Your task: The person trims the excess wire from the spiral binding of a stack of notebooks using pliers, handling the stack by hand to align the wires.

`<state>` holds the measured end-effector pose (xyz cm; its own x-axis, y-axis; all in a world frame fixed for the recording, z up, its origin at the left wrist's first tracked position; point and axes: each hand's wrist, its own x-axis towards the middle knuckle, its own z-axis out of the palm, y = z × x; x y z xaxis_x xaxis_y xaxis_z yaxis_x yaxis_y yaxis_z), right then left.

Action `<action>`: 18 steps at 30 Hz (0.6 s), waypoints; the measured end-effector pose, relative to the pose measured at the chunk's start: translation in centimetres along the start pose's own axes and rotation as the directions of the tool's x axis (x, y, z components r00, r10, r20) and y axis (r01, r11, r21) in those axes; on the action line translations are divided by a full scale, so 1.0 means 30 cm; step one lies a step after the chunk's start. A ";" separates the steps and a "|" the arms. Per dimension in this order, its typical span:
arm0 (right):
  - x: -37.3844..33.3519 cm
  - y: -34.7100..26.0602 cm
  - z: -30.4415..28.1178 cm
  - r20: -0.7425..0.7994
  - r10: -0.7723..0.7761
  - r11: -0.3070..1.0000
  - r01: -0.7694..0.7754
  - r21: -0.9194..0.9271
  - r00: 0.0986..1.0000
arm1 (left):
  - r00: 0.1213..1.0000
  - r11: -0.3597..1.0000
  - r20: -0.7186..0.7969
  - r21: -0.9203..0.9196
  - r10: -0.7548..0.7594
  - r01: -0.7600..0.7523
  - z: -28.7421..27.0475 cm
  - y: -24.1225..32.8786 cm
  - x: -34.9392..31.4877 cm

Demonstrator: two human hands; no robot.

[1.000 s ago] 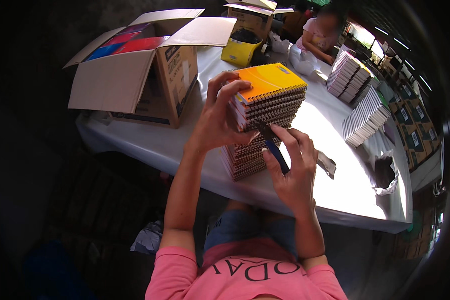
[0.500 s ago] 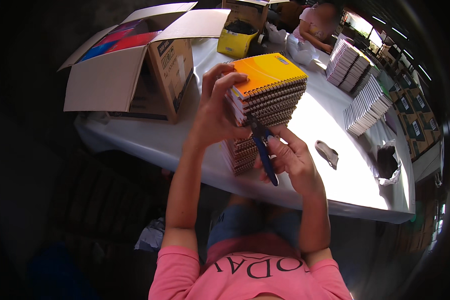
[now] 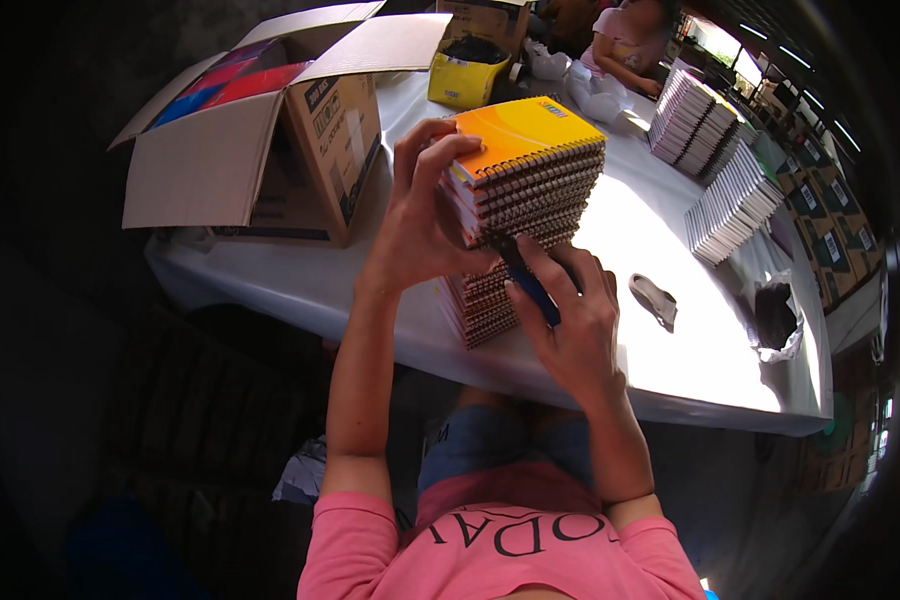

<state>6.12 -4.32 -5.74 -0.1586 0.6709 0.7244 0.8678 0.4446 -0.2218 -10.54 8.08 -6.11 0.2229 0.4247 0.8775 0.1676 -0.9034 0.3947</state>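
A tall stack of spiral-bound notebooks [image 3: 535,135] stands on the table in front of me, the top cover orange and yellow and the wire coils facing me. My left hand [image 3: 415,220] wraps round the left edge of the upper notebooks, with its fingers on the top cover and its thumb lower down. Blue-handled pliers [image 3: 532,288] are in my right hand [image 3: 580,325], their dark jaws at the left ends of the coils partway down the stack. Whether the jaws grip a wire is too small to tell. More notebooks [image 3: 485,310] lie below, partly behind my hands.
An open cardboard box [image 3: 195,160] with colourful contents stands at the left of the white-covered table [image 3: 270,285]. A yellow container [image 3: 463,82] is at the back. To the right are notebook stacks [image 3: 735,205], a small grey item [image 3: 654,300] and a plastic bag [image 3: 778,320]. Another person [image 3: 625,45] sits far off.
My right hand has turned and shifted up along the pliers, its fingers now over the handles. The pliers' jaws stay near the coil ends. My left hand keeps its hold on the notebooks.
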 end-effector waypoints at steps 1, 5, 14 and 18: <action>0.000 0.005 0.008 -0.021 -0.011 0.999 0.012 0.037 1.000 | 1.000 1.000 0.002 0.001 0.002 -0.002 0.000 -0.001 0.001; -0.005 0.009 0.018 0.042 0.122 0.909 -0.129 0.396 0.992 | 1.000 1.000 0.002 -0.017 -0.006 0.006 0.005 0.005 0.004; -0.002 0.025 -0.007 0.372 0.287 0.553 -0.470 0.689 0.883 | 1.000 1.000 0.004 -0.008 0.010 -0.010 0.004 0.004 0.007; -0.013 0.010 0.014 -0.114 0.005 1.000 -0.003 0.018 0.993 | 1.000 0.999 0.006 -0.025 0.028 -0.028 -0.006 0.006 0.007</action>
<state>6.24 -4.20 -6.36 -0.0999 0.6008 0.7931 0.8597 0.4534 -0.2352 -10.62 8.00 -5.80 0.2337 0.3993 0.8865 0.1371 -0.9162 0.3765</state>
